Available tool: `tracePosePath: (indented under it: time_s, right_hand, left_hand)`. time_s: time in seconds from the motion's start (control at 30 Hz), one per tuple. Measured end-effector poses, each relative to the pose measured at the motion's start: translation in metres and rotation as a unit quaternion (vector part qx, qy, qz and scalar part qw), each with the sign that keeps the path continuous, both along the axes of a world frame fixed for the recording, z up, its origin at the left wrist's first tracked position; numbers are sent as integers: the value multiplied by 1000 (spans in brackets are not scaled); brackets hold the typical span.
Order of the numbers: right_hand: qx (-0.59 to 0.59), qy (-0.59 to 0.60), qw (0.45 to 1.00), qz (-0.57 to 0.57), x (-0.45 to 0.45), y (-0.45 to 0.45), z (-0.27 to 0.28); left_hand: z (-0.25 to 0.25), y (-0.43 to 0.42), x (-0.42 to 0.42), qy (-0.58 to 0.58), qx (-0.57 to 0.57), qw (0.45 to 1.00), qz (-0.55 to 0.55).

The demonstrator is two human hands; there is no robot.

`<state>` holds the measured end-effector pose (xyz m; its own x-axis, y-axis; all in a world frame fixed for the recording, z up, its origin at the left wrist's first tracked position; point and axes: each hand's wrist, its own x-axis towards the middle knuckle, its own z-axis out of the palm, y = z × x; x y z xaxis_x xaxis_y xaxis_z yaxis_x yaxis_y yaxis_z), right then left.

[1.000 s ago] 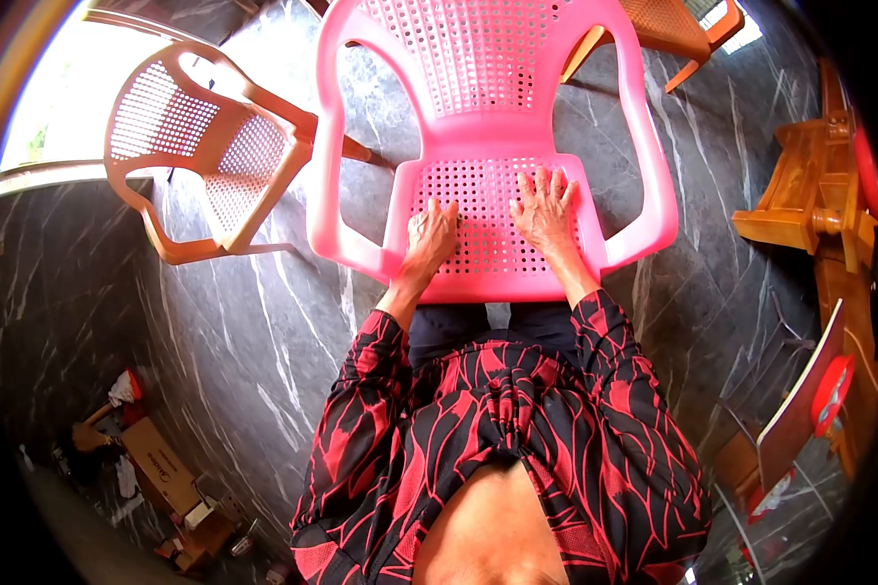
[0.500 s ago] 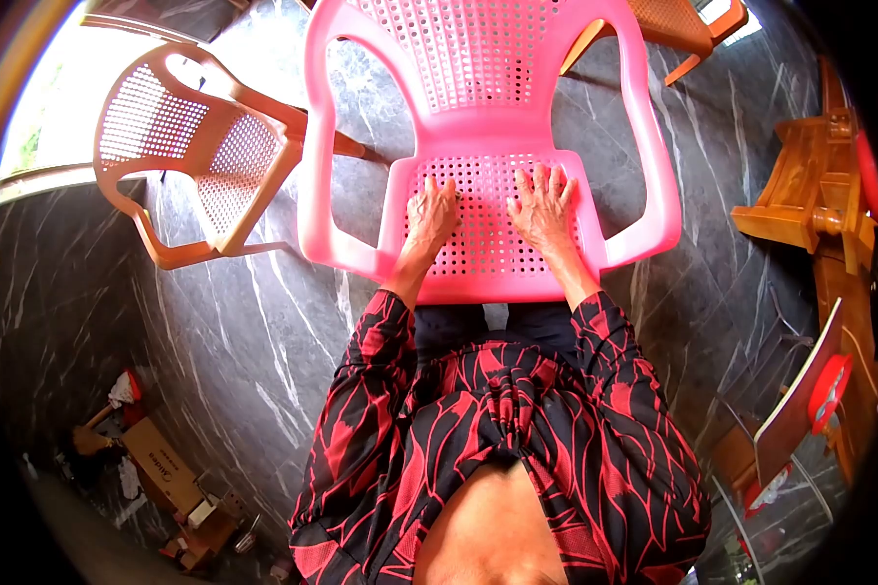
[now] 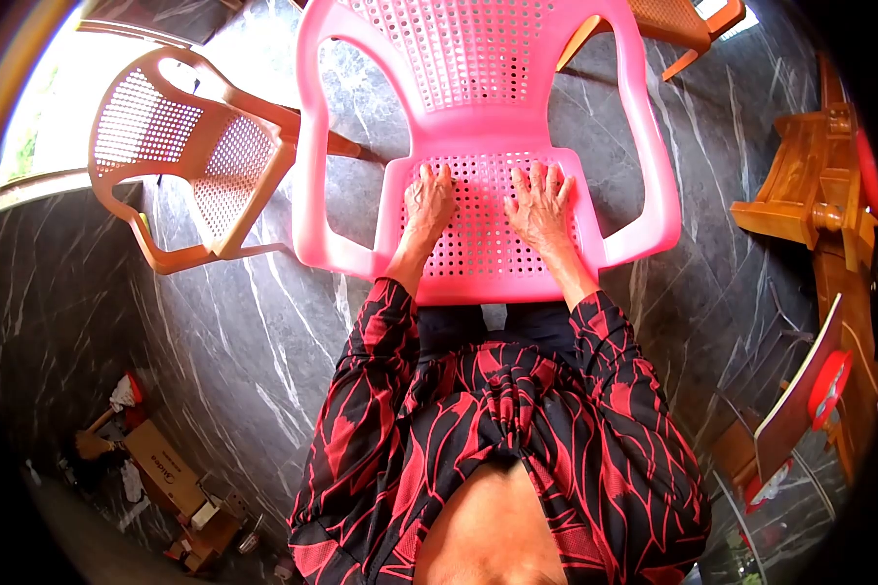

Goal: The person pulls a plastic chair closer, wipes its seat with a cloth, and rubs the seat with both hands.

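Note:
A pink plastic armchair (image 3: pixel 490 291) with a perforated seat and back stands directly in front of me, its seat facing me. My left hand (image 3: pixel 427 207) rests palm down on the left part of the seat, its fingers slightly bent and pointing toward the backrest. On the right part lies my right hand (image 3: pixel 543 207), palm down with fingers spread. Both hands touch the seat, and neither grasps anything. The top of the backrest is cut off by the frame edge.
A brown plastic armchair (image 3: pixel 226 200) stands to the left, near a bright opening. Part of another brown chair (image 3: pixel 678 31) shows at top right. Wooden furniture (image 3: pixel 800 219) lines the right side. A cardboard box (image 3: pixel 161 466) sits at lower left on the grey marbled floor (image 3: pixel 229 331).
My left hand has slid slightly up and left on the seat. The brown chair and the pink chair's left side appear slightly further left. My right hand stays nearly in place.

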<state>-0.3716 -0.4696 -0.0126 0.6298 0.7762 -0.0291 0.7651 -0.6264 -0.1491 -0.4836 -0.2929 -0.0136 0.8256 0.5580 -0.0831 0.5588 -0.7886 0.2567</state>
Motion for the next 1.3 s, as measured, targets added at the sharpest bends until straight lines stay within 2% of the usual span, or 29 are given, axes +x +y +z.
tracePosePath:
  time_s: [0.27, 0.67, 0.73, 0.9, 1.23, 1.3]
  right_hand:
    - [-4, -2, 1000, 1, 0, 0, -1]
    - [-4, 1, 1000, 1, 2, -1, -6]
    - [-6, -6, 1000, 2, 2, 0, -5]
    - [-10, -7, 1000, 6, 3, 0, -5]
    - [-16, -6, 1000, 6, 3, 0, -4]
    - [-15, -7, 1000, 6, 2, 0, -6]
  left_hand:
    - [-4, 1, -8, -13, 42, 999, -33]
    - [10, -13, -58, -15, -45, 995, -92]
    - [7, -14, -63, -15, -21, 995, -93]
    - [-1, -10, -73, -46, -67, 990, -113]
    - [6, -20, -64, -47, -22, 997, -58]
    - [13, -20, -55, 45, -13, 998, -41]
